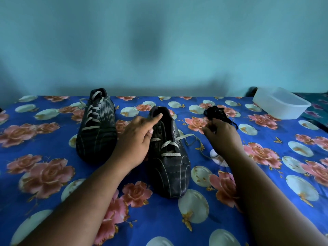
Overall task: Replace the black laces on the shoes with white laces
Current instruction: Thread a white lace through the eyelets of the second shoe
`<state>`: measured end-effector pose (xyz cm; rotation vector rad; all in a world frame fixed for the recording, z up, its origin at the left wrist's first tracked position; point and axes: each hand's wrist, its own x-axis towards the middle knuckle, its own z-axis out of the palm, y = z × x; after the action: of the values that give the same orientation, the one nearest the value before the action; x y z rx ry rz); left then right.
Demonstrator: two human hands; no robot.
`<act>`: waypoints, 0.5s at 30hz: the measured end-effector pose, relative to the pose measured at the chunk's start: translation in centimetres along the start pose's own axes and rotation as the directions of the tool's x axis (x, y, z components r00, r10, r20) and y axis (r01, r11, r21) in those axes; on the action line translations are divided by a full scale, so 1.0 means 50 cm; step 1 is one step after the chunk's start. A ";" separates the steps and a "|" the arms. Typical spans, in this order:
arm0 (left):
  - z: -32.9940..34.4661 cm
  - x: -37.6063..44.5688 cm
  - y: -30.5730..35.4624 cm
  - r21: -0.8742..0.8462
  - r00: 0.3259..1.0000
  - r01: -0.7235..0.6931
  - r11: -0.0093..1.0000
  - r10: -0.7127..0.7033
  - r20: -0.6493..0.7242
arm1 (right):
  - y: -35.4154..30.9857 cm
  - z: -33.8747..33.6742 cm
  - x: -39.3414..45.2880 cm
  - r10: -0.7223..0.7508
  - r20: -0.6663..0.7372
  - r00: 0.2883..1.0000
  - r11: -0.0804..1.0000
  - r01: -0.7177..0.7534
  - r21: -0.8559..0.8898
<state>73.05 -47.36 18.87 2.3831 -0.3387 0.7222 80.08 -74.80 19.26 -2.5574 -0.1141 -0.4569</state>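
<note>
two dark shoes on a floral sheet, one laced white, one part laced

surface: a bed (53, 201) covered in a blue sheet with pink roses and pale ovals, against a teal wall (159, 41).

left shoe (96, 125), at about 10 o'clock from frame centre: dark, striped, toe pointing toward the camera. its white lace (92, 113) crosses the eyelets all the way up.

right shoe (168, 157), near centre: same make, toe toward the camera. its second white lace (168, 145) crosses only the lower eyelets; the loose end trails on the sheet at 3 o'clock from the shoe.

left hand (137, 137): lies over the inner side of the right shoe, forefinger stretched out to the heel collar at 12 o'clock, other fingers loosely bent. grips nothing.

right hand (223, 134): at 3 o'clock from the right shoe, fingers curled, pinching the near edge of the black laces (215, 111). the bundle lies on the sheet at 12 o'clock from the hand, one strand trailing toward 4 o'clock.

clear plastic tub (280, 103): at 2 o'clock, near the far right edge of the bed, well apart from the shoes.
</note>
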 end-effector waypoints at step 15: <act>-0.008 -0.004 -0.002 -0.311 0.995 0.094 0.946 -0.079 0.062 | -0.135 0.014 -0.070 -0.474 -0.082 0.877 0.811 0.471 0.348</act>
<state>72.78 -47.02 18.98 2.1008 -0.3397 0.5268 75.84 -68.65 20.83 -2.1492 -0.7836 -0.5496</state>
